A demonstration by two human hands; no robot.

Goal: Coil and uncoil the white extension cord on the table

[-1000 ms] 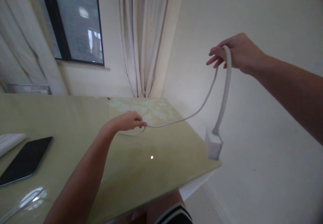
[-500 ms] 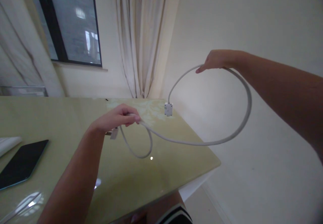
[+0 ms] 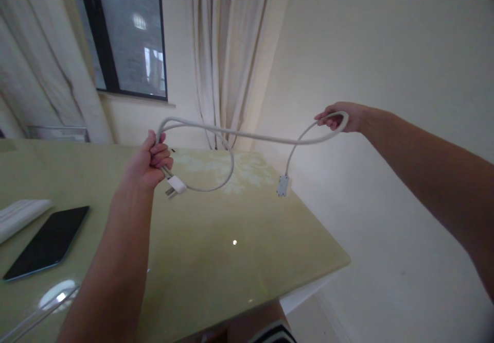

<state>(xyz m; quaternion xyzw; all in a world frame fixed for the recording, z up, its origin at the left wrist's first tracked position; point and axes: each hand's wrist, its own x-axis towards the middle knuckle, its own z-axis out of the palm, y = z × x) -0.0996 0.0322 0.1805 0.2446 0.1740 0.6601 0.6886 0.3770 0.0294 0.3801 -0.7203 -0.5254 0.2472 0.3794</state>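
My left hand [image 3: 148, 163] is raised above the glossy green table [image 3: 216, 250], closed round a white power cable [image 3: 254, 137] near its plug [image 3: 175, 185], which hangs just below my fingers. One loop of cable droops under that hand. The cable runs right through the air to my right hand [image 3: 339, 117], closed round a bend in it out beyond the table's edge. From there the cable's other end hangs down with a small white connector block [image 3: 282, 185] above the table's far right corner.
A dark phone or tablet [image 3: 48, 242] lies on the table at the left, beside a white object [image 3: 19, 217] at the edge of view. A window [image 3: 127, 34] and pale curtains [image 3: 227, 59] stand behind the table. My knee [image 3: 266, 327] shows below the table's near edge.
My left hand has risen from near the tabletop, lifting the plug end. My right hand has dropped a little and the big loop has flattened into a nearly level run between my hands.
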